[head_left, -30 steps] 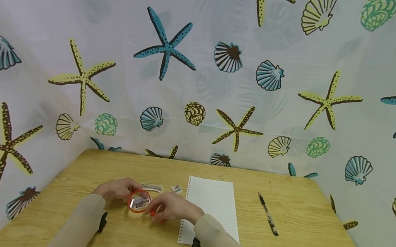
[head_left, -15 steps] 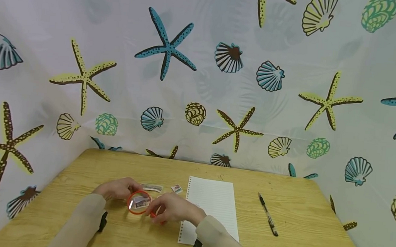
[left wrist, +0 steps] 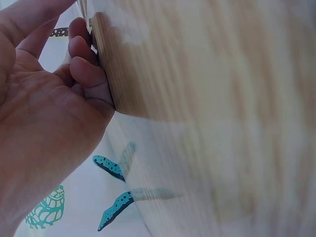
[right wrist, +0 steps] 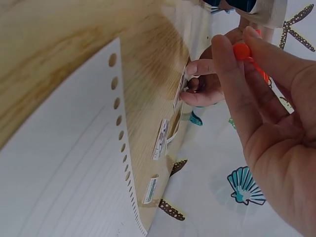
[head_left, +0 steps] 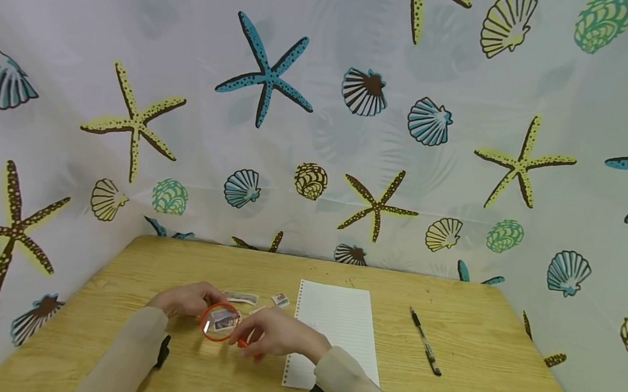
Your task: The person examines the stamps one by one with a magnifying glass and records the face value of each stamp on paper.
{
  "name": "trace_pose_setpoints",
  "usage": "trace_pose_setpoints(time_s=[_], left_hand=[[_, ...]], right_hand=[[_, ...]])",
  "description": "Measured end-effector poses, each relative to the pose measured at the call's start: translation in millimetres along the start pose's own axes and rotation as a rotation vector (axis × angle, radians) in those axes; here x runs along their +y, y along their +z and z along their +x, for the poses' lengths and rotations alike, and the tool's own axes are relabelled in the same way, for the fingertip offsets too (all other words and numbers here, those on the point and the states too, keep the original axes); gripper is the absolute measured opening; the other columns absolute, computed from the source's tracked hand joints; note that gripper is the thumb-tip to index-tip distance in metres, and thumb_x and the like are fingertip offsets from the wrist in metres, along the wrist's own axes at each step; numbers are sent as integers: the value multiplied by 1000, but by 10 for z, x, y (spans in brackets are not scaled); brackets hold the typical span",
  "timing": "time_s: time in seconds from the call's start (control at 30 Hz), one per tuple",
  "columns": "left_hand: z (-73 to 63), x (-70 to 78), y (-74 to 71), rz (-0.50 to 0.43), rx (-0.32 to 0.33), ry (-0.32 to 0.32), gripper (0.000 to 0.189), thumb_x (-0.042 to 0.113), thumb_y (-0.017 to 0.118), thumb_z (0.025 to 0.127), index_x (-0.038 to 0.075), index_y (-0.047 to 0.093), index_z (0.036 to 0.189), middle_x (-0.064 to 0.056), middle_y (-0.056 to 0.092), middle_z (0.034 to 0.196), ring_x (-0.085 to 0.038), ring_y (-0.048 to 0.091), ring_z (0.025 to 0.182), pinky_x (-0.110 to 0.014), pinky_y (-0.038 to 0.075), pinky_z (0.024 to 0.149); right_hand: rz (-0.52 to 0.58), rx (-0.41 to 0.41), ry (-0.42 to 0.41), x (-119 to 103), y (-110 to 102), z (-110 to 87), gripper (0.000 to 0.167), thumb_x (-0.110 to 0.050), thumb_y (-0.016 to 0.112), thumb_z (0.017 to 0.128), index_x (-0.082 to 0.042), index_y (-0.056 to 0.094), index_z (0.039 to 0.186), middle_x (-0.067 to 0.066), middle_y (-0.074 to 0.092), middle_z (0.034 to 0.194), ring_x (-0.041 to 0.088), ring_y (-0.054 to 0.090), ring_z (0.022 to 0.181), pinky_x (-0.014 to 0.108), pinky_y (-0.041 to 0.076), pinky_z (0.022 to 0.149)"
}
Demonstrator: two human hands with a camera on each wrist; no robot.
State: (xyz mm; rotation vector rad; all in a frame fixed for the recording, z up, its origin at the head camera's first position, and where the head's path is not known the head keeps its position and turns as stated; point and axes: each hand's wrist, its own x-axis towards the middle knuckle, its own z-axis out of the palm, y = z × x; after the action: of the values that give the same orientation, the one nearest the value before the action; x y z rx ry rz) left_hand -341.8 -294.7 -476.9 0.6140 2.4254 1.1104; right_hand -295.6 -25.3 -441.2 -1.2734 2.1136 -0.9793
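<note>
At the bottom edge of the head view, the right sleeve crosses the lined, hole-edged sheet. Just ahead of it, the right hand has its thumb and fingers closed in a pinch on the red handle of a red-rimmed magnifying glass. A light pinch at the handle's end seems sound, since it leaves the whole lens uncovered and lets the wrist make small changes of tilt. The ring shows as almost a full circle, so it appears to face the eyes well; a white streak in its left part looks like glare, and a slight turn should shift it off the print.

The stamp lies on the wooden table, behind the lens in the head view. The thumb and a finger of the left hand touch it; whether they pinch it or only press it down, I cannot tell. They would serve best at the very edge, flat and gentle, so that the paper does not crease and the print is not covered. Small, slow changes of lens height should find the sharpest picture.

Off to the right lies a black-gripped pen. Beyond the hands, a long stamp and a small stamp lie apart, best left unbrushed by the knuckles. A seashell-and-starfish curtain closes off the back.
</note>
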Motion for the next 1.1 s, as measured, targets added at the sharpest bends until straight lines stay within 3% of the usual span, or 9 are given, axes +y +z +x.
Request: trace_pose_setpoints(time_s=[0.4, 0.57, 0.7, 0.8, 0.97, 1.1], left_hand=[[14, 21, 41, -49, 19, -40, 44, -17, 55, 66, 0, 72, 104, -3, 67, 94, -18, 53, 86, -28, 45, 73], [8, 16, 37, -63, 10, -26, 46, -17, 56, 69, 1, 72, 107, -8, 70, 98, -18, 55, 86, -30, 47, 73], [-2, -10, 15, -63, 25, -52, 49, -14, 59, 67, 1, 71, 112, -10, 67, 102, -20, 53, 88, -31, 45, 74], [-4, -22, -1, -77, 46, -73, 48, -9, 66, 70, 2, 69, 117, -10, 64, 103, -21, 50, 89, -31, 42, 74], [11, 1, -42, -99, 40, -39, 40, 2, 72, 79, -2, 67, 118, -7, 63, 95, -17, 50, 81, -29, 42, 66], [26, 23, -43, -93, 39, 0, 33, 6, 70, 85, -7, 65, 115, -10, 66, 94, -16, 52, 80, -31, 43, 69]], right_hand=[[-43, -2, -20, -78, 4, -151, 25, -5, 68, 91, -6, 70, 116, 8, 70, 99, 0, 66, 72, 20, 56, 61], [-35, 1, -37, -94, -9, -185, 25, -5, 67, 91, -4, 70, 116, 8, 70, 97, -1, 66, 73, 20, 56, 62], [-21, -3, -44, -91, -16, -220, 25, -6, 68, 91, -5, 70, 116, 11, 69, 101, -1, 66, 75, 21, 57, 64], [-17, 12, -43, -75, -27, -254, 25, -7, 69, 91, -5, 70, 116, 12, 69, 101, -2, 65, 76, 21, 57, 65], [27, 52, -56, -35, -68, -308, 24, -6, 70, 89, -4, 70, 113, 14, 70, 101, -1, 66, 77, 23, 58, 65], [56, 73, -55, -4, -95, -356, 23, -6, 70, 89, -5, 71, 113, 16, 71, 101, -1, 67, 78, 27, 59, 66]])
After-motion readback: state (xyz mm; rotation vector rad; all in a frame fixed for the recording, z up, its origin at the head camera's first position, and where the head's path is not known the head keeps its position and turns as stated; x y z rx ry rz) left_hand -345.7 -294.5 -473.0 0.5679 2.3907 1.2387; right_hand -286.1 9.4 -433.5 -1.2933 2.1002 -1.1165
